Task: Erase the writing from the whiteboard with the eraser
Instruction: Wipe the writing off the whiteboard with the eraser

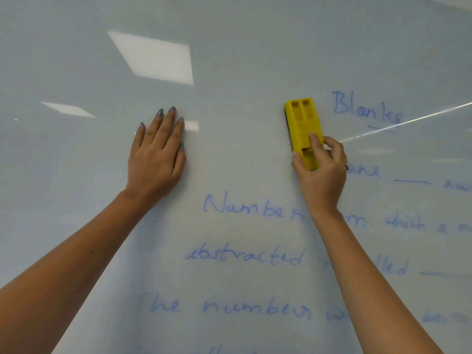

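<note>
The whiteboard (229, 47) fills the view. Blue handwriting (252, 208) covers its lower middle and right, with the word "Blanks" (366, 109) at the upper right. A yellow eraser (302, 123) stands upright against the board just left of "Blanks", its dark felt side on the surface. My right hand (321, 169) grips the eraser's lower end with thumb and fingers. My left hand (158, 154) lies flat on the bare board to the left, fingers straight and pointing up. My right forearm hides parts of several words.
Ceiling lights reflect as bright patches (155, 57) on the upper left of the board. A thin bright streak (408, 121) runs across the right side. Some of the writing near my right wrist looks smeared and faint.
</note>
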A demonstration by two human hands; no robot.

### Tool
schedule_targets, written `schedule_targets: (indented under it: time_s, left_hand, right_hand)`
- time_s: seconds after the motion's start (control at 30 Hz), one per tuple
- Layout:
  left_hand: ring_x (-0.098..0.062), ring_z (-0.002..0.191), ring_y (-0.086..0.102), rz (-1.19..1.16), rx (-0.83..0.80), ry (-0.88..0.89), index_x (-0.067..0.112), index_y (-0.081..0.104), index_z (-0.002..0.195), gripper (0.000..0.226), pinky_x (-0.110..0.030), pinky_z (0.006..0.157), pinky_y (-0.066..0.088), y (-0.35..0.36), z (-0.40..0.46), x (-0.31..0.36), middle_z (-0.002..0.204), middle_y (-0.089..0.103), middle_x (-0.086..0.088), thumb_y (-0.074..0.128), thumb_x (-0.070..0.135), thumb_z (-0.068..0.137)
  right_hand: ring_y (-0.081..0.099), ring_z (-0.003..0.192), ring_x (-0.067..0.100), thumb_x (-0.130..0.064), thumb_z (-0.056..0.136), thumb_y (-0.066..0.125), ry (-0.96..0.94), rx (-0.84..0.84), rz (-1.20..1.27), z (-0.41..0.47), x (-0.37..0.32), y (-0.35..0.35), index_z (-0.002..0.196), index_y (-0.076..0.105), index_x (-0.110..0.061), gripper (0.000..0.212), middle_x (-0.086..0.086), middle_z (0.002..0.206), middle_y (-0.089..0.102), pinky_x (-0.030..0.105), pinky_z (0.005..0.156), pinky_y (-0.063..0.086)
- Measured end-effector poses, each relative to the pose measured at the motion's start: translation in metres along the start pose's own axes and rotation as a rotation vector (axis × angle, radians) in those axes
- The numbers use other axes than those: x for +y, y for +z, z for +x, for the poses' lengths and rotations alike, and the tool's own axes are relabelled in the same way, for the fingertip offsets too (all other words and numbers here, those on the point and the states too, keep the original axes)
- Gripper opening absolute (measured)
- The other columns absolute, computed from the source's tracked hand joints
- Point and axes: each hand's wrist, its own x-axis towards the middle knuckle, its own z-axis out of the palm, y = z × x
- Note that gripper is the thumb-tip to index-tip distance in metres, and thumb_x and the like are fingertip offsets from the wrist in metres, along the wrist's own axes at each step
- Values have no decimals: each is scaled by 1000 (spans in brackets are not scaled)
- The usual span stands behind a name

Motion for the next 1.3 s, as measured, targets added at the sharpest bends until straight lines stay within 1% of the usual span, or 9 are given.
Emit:
schedule_targets:
  time_s: [0.17,0.3,0.4,0.5,0.63,0.83,1.03,1.17,1.3]
  left_hand:
    - [-32,147,29,51,-3,23,5,42,147,50,-53,116,25,-2,-15,-4,158,32,-14,36,19,100]
    - [-31,147,28,68,-7,29,7,39,149,51,-51,116,24,-4,-22,-10,159,30,-13,33,22,101]
    - [-31,148,27,69,-15,19,8,38,150,51,-51,116,23,-4,-25,-11,159,29,-12,31,24,102]
    - [-30,149,24,63,-30,5,9,37,151,52,-52,117,21,-3,-28,-11,160,27,-11,28,25,102]
    - [-28,150,22,59,-49,-9,11,35,152,53,-51,118,18,-2,-30,-10,161,25,-9,27,26,102]
    - [-27,150,20,59,-54,-9,13,32,153,54,-49,119,17,-1,-30,-13,162,24,-9,28,27,102]
    - [-30,149,23,57,-66,-3,11,38,151,53,-50,118,20,-8,-43,-17,160,28,-10,31,23,100]
    - [-30,149,22,58,-79,-9,9,37,151,53,-50,119,20,-17,-67,-29,160,27,-10,31,22,100]
    - [-31,149,23,46,-84,-18,7,37,150,52,-52,118,22,-25,-86,-38,160,27,-12,32,21,100]
  right_hand:
    - [59,89,35,-18,77,73,-289,-131,71,-25,-37,18,118,67,-14,43,15,116,62,43,76,53]
    - [61,86,34,-18,75,73,-521,-243,60,-43,-28,11,119,67,-15,44,13,116,63,43,75,54]
    - [61,87,36,-16,76,73,-449,-163,35,-36,-3,0,118,67,-12,43,16,116,63,44,78,53]
    - [58,91,37,-17,77,73,-255,-56,3,-20,16,-7,118,67,-11,43,18,115,62,46,78,53]
    - [57,92,37,-20,78,72,-36,11,27,-4,0,6,120,66,-13,43,18,117,60,43,81,50]
    - [59,87,37,-16,75,74,-312,-172,138,-39,-55,23,117,68,-13,42,16,115,62,42,77,52]
    - [63,92,36,-15,74,74,-554,-374,131,-75,-37,5,117,69,-16,43,13,117,64,46,75,53]
    - [60,92,34,-12,73,76,-394,-262,81,-60,-25,0,118,67,-15,46,13,119,62,43,81,51]
    - [58,90,34,-14,75,75,-233,-189,78,-56,-47,9,119,66,-14,45,13,119,61,42,78,51]
